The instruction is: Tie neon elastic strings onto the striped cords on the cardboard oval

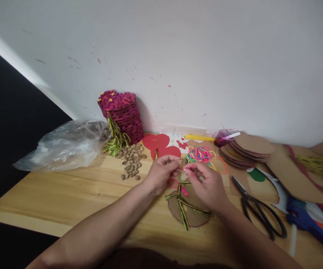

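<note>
My left hand [161, 172] and my right hand [206, 185] meet above the wooden table [66, 194], fingers pinched together on a bundle of yellow, green and dark strings [182, 198]. A pink rubber band [175, 184] hangs at the strings just under my fingertips. The strings trail down across a brown cardboard disc [193, 215] that lies flat on the table. Both hands are closed on the top of the strings.
A pile of coloured rubber bands [202, 154], scattered seeds [132, 160], a purple stacked piece with string tassels [122, 112], a clear plastic bag [66, 145], red paper hearts [161, 145], stacked cardboard discs [247, 147], black scissors [262, 213] and a blue tool [304, 216] lie around.
</note>
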`<state>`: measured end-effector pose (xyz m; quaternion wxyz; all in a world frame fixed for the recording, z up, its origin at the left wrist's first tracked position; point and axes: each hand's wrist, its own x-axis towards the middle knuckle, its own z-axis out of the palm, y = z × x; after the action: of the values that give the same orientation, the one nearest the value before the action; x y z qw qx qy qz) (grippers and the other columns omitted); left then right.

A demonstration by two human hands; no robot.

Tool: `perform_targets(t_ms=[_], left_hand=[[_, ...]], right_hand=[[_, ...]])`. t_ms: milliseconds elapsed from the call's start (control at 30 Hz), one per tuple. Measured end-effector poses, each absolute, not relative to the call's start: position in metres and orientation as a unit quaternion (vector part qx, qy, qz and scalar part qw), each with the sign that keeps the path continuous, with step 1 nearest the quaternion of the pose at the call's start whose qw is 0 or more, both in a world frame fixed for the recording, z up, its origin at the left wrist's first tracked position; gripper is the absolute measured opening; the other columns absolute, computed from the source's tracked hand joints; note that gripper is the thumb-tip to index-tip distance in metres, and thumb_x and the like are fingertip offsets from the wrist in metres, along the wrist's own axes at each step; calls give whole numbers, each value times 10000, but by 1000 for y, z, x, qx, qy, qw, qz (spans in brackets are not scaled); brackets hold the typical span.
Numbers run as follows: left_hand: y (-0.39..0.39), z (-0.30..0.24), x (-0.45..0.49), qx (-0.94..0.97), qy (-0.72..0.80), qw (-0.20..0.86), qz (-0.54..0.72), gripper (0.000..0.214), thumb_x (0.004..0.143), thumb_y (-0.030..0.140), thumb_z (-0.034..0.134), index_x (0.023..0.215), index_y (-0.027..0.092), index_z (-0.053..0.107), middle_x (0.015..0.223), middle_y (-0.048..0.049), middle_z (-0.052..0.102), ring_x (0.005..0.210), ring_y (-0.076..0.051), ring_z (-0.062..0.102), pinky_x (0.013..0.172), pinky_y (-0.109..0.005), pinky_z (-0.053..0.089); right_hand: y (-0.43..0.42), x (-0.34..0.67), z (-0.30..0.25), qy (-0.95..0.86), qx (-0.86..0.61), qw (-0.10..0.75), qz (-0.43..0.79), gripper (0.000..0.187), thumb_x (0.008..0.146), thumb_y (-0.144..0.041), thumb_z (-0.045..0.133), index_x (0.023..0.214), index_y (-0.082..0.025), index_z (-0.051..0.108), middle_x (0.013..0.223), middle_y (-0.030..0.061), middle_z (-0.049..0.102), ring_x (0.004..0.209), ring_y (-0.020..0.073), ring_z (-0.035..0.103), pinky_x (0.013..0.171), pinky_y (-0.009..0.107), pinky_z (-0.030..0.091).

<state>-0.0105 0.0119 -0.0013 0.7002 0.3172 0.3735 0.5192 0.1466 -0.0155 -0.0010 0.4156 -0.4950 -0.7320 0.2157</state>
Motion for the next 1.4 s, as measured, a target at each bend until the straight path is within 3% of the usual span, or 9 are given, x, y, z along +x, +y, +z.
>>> perform_targets(t_ms=[133, 367, 500, 633, 800, 967, 1067, 1200, 1400], left_hand=[[13, 1, -15, 369, 379, 694, 488, 224, 639, 270, 821, 734, 120, 685, 605, 7, 620, 498, -51, 498, 497, -181, 377], [12, -3, -14, 431, 409, 659, 461, 227, 657, 295, 805, 709, 123, 666, 592, 16, 602, 472, -52, 467, 494, -199, 357], [14, -3, -14, 387, 399, 673, 489, 237, 648, 297, 814, 726, 126, 671, 599, 12, 604, 487, -55, 468, 500, -199, 353], [17, -3, -15, 330, 381, 700, 507, 248, 630, 286, 833, 731, 123, 676, 587, 23, 589, 492, -46, 463, 513, -188, 357], [18, -3, -16, 278, 373, 714, 524, 257, 616, 266, 854, 737, 115, 685, 605, 22, 596, 509, -37, 479, 531, -170, 379], [20, 1, -18, 246, 362, 720, 538, 261, 640, 281, 846, 779, 111, 704, 708, -13, 657, 560, -40, 508, 505, -150, 365], [19, 1, -18, 261, 364, 723, 526, 257, 664, 284, 827, 805, 108, 704, 794, -37, 692, 517, -22, 467, 474, -149, 342], [18, 0, -18, 314, 383, 692, 525, 243, 674, 302, 810, 753, 123, 666, 660, 1, 636, 485, -40, 467, 463, -170, 335], [15, 3, -21, 522, 467, 535, 473, 188, 732, 314, 749, 746, 136, 687, 665, -7, 645, 519, -77, 484, 507, -209, 355]], right_hand=[[-7, 155, -3, -695, -515, 429, 259, 64, 884, -251, 607, 898, -217, 660, 808, 16, 699, 665, 152, 625, 621, 280, 476], [2, 164, 6, -484, -377, 584, 532, 83, 851, -306, 695, 851, -235, 652, 823, -6, 638, 692, 116, 603, 533, 212, 453], [-1, 165, 14, -414, -315, 573, 633, 84, 820, -266, 736, 828, -233, 659, 985, -5, 639, 735, 102, 613, 547, 204, 455], [0, 166, 14, -342, -293, 577, 681, 122, 795, -239, 761, 823, -247, 643, 952, -23, 658, 701, 87, 606, 549, 193, 461], [-1, 170, 15, -383, -302, 526, 697, 164, 797, -276, 762, 837, -241, 607, 710, -35, 645, 620, 91, 597, 543, 189, 459], [-7, 167, 17, -580, -369, 334, 645, 168, 891, -341, 646, 845, -197, 573, 737, 3, 662, 578, 98, 598, 479, 193, 398], [-8, 162, 17, -658, -384, 268, 590, 152, 906, -314, 609, 832, -181, 598, 697, -10, 622, 597, 101, 575, 554, 223, 436], [-11, 159, 21, -696, -372, 261, 557, 124, 900, -282, 599, 821, -191, 626, 711, -3, 633, 664, 127, 581, 662, 278, 480], [-17, 161, 32, -673, -350, 340, 556, 149, 895, -311, 615, 811, -189, 625, 722, 19, 655, 629, 125, 600, 576, 252, 481]])
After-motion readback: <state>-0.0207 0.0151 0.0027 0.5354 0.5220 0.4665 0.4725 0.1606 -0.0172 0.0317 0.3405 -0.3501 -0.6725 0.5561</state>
